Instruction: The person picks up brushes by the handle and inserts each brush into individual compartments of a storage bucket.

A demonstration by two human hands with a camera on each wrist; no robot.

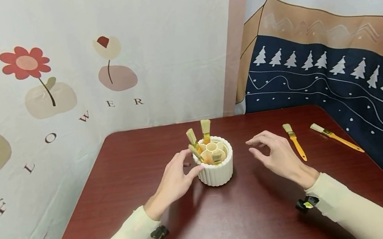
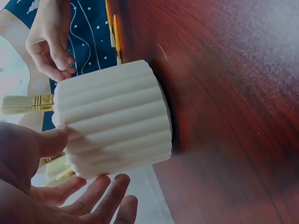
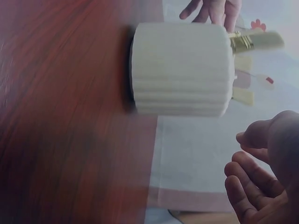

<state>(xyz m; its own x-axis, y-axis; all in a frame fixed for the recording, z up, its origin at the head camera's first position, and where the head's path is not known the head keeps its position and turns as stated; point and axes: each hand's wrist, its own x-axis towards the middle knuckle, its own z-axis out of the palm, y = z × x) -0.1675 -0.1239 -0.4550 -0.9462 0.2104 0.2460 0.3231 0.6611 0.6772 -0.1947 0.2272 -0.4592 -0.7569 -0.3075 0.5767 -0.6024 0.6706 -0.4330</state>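
Observation:
A white ribbed pot [image 1: 217,174] with a divided insert stands upright on the table. Several paintbrushes [image 1: 206,129] sit in its compartments, bristles up, their handles hidden inside. At the pot's left side is my left hand [image 1: 174,178], fingers spread and relaxed. In the left wrist view its thumb [image 2: 52,142] touches the pot near the rim, and the fingertips lie along the side. My right hand [image 1: 276,155] hovers to the right of the pot, apart from it, with loosely bent fingers and nothing between them.
Two yellow-handled paintbrushes lie on the right of the table: a shorter brush [image 1: 295,142] beside my right hand and a longer brush [image 1: 336,137] near the right edge. The reddish-brown table [image 1: 218,226] meets a printed curtain [image 1: 171,46] at the back.

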